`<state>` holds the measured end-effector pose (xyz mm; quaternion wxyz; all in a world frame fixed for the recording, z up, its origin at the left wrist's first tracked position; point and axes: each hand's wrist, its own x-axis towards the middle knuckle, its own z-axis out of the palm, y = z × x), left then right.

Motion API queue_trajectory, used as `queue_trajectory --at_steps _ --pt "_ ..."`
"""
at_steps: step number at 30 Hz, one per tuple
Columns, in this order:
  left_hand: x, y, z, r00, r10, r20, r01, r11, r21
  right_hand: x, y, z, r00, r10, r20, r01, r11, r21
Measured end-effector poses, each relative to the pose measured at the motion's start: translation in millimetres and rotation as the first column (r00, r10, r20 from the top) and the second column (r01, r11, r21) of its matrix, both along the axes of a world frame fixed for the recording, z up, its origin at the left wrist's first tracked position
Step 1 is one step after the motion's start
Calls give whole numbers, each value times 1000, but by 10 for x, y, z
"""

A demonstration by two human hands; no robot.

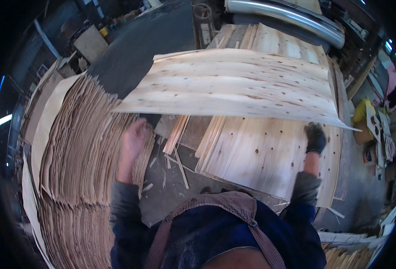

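Observation:
A wide, pale veneer sheet (243, 83) with brown knots spreads in front of me above a pile of similar sheets. My bare left hand (134, 136) is just below its near edge, by the left corner. Motion smears those fingers, so their hold cannot be made out. My right hand (315, 138), in a dark glove, is at the near edge toward the right, fingers bent; whether they grip the edge is unclear. Beneath lies the veneer pile (256, 152), its near part showing and its middle hidden by the upper sheet.
At my left stands a tall bundle of veneer sheets (81, 148) with ragged edges. Loose wood strips (180, 168) lie on the floor between the bundle and the pile. A shiny metal roller (287, 18) runs across the far side. Wood scraps (350, 255) are at the lower right.

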<state>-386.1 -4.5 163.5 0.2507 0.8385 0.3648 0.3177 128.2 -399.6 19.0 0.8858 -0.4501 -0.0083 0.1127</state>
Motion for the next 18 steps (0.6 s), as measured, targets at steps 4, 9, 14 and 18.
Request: queue_trajectory --at_steps 4,9,14,18 --pt "-67 777 65 979 164 -123 -115 936 334 115 -7 379 902 97 -420 11 969 247" --pt "-36 1507 -407 929 116 -353 -44 978 204 -1326 870 4 881 422 211 -342 879 -332" --pt "84 1862 -826 785 22 -618 -79 995 -65 -1936 1559 -39 959 272 -79 -283 915 -286" --pt "-131 2135 -878 840 184 -510 -88 975 205 -1098 1056 -69 941 226 -251 -257 961 -100"
